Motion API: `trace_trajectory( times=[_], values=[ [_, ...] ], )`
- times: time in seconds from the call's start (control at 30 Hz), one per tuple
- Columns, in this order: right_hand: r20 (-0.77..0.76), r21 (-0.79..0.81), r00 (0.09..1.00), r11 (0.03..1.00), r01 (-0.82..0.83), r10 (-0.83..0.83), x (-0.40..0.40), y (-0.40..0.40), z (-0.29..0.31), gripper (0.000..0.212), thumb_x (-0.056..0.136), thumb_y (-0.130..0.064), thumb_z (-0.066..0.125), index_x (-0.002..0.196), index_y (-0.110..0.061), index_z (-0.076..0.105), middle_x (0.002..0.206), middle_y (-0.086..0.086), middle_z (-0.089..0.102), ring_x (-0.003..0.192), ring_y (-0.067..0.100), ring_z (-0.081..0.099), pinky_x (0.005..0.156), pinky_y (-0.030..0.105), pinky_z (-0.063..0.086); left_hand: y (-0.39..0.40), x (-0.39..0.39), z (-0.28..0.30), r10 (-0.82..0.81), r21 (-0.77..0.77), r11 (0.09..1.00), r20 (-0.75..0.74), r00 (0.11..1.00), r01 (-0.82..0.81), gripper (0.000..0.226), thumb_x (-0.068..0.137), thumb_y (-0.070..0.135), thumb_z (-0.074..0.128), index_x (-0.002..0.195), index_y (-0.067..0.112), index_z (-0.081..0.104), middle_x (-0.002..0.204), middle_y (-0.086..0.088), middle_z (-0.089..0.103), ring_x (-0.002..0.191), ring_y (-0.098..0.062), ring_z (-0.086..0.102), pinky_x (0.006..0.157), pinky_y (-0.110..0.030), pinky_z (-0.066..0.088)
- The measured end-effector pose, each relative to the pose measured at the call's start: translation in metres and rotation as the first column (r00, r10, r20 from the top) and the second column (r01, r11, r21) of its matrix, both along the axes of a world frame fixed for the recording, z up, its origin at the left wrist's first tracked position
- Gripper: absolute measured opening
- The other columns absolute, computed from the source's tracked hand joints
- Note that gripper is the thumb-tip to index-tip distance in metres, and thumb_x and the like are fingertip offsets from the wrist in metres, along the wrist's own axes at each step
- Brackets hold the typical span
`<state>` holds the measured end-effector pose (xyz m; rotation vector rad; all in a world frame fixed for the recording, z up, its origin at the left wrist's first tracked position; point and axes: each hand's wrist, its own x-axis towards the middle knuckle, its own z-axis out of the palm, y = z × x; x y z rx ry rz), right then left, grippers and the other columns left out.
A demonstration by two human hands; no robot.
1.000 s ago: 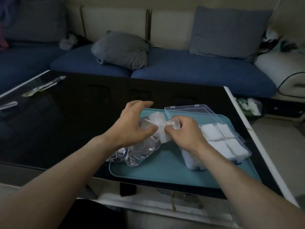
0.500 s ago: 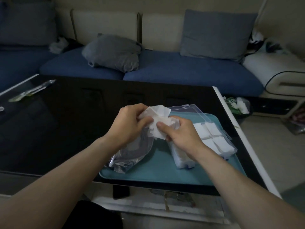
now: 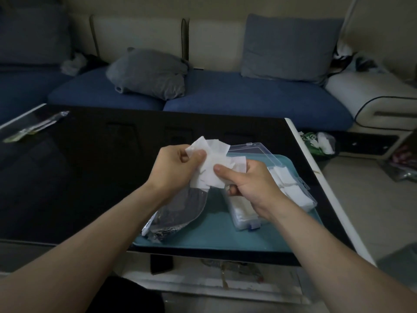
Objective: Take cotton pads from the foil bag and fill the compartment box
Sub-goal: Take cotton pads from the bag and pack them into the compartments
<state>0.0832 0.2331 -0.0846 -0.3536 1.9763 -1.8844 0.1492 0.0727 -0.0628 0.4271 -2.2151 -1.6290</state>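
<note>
A loose bunch of white square cotton pads point(image 3: 213, 162) is held up between both hands above the teal tray point(image 3: 214, 233). My left hand point(image 3: 173, 169) pinches the bunch's upper left corner. My right hand point(image 3: 247, 185) grips its lower right side with the thumb on top. The silver foil bag point(image 3: 178, 213) hangs from below my left hand and lies on the tray's left part. The clear compartment box point(image 3: 246, 215), lid open, sits on the tray under my right hand, with white pads in its right-hand compartments point(image 3: 291, 186).
The tray lies at the near right corner of a black glossy table point(image 3: 90, 177) with a white right edge. A clear wrapper point(image 3: 33, 126) lies at the far left. A blue sofa with grey cushions stands behind. A bag of litter point(image 3: 318, 143) sits on the floor right.
Both hands have lifted the cotton pads higher, away from the foil bag's mouth, and more pads are fanned out between them. The view has shifted slightly.
</note>
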Motion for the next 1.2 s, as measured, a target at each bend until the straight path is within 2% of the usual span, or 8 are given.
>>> trace_trajectory(
  times=[0.23,0.37,0.53,0.63,0.77,0.87,1.07,1.2],
  values=[
    [-0.035,-0.024,0.998,0.998,0.055,-0.056,-0.001,0.016,0.016,0.011,0.086,-0.017,0.078,0.09,-0.008,0.073,0.073,0.0,0.072,0.047,0.007,0.049,0.062,0.03,0.053,-0.002,-0.001,0.005,0.196,-0.067,0.977,-0.065,0.978,-0.201,0.012,0.091,0.028,0.07,0.083,0.02,0.073,0.067,0.008,0.071,0.057,0.001,0.065,0.05,-0.016,0.048],
    [-0.003,-0.162,0.998,0.985,-0.059,0.059,0.005,0.023,0.033,0.006,0.087,-0.011,0.074,0.091,-0.009,0.071,0.07,-0.006,0.068,0.046,0.004,0.045,0.063,0.028,0.048,0.001,0.001,0.007,0.151,-0.094,0.983,-0.083,0.985,-0.159,0.01,0.084,0.028,0.078,0.086,0.02,0.072,0.071,0.006,0.072,0.06,-0.001,0.067,0.049,-0.012,0.046],
    [-0.081,0.013,0.99,0.993,-0.113,0.114,0.005,0.021,0.03,0.022,0.084,-0.013,0.079,0.101,-0.004,0.07,0.069,-0.001,0.068,0.045,0.008,0.049,0.057,0.032,0.048,0.014,0.003,0.007,0.025,-0.056,0.998,-0.02,1.0,-0.026,0.005,0.084,0.006,0.074,0.086,0.009,0.07,0.074,0.001,0.071,0.063,-0.003,0.067,0.052,-0.019,0.053],
    [-0.069,0.068,0.992,0.993,-0.098,0.103,0.004,0.018,0.026,0.031,0.081,-0.017,0.082,0.105,-0.003,0.069,0.077,0.004,0.071,0.054,0.011,0.057,0.053,0.029,0.045,0.019,0.005,0.006,-0.117,0.079,0.99,0.046,0.992,0.113,0.015,0.091,-0.006,0.058,0.102,-0.001,0.066,0.09,-0.019,0.073,0.076,-0.032,0.073,0.06,-0.039,0.062],
    [-0.082,0.124,0.996,0.992,-0.007,0.017,-0.001,0.022,0.023,0.02,0.084,-0.017,0.08,0.101,-0.01,0.073,0.085,0.004,0.077,0.069,0.015,0.066,0.051,0.025,0.045,0.016,0.004,0.003,-0.331,0.457,0.841,0.007,0.944,0.291,0.022,0.096,-0.005,0.052,0.117,-0.006,0.058,0.097,-0.025,0.069,0.075,-0.025,0.071,0.06,-0.029,0.059],
    [-0.068,0.133,0.997,0.99,0.042,-0.033,-0.004,0.027,0.022,0.018,0.083,-0.018,0.08,0.1,-0.013,0.074,0.088,0.005,0.077,0.076,0.02,0.07,0.058,0.029,0.05,0.01,0.005,-0.001,-0.439,0.486,0.788,0.012,0.898,0.378,0.037,0.091,-0.014,0.054,0.125,0.0,0.056,0.105,-0.03,0.069,0.088,-0.032,0.073,0.066,-0.029,0.06],
    [0.174,-0.161,0.983,0.986,-0.032,0.061,-0.002,0.034,0.037,0.01,0.087,-0.013,0.074,0.096,-0.01,0.071,0.08,0.002,0.07,0.041,0.007,0.037,0.055,0.025,0.044,0.014,0.001,-0.005,-0.152,0.231,0.962,0.022,0.988,0.143,0.027,0.087,-0.012,0.063,0.113,-0.004,0.067,0.088,-0.017,0.075,0.077,-0.024,0.074,0.064,-0.026,0.059],
    [0.188,-0.11,0.973,0.987,-0.113,0.132,0.004,0.028,0.037,0.018,0.085,-0.014,0.075,0.101,-0.006,0.072,0.081,0.003,0.072,0.039,0.006,0.035,0.054,0.024,0.042,0.02,-0.001,-0.002,-0.04,0.266,0.963,-0.037,0.999,0.049,0.012,0.085,-0.006,0.071,0.096,-0.004,0.071,0.082,-0.015,0.075,0.07,-0.02,0.073,0.061,-0.024,0.059]
  ],
)
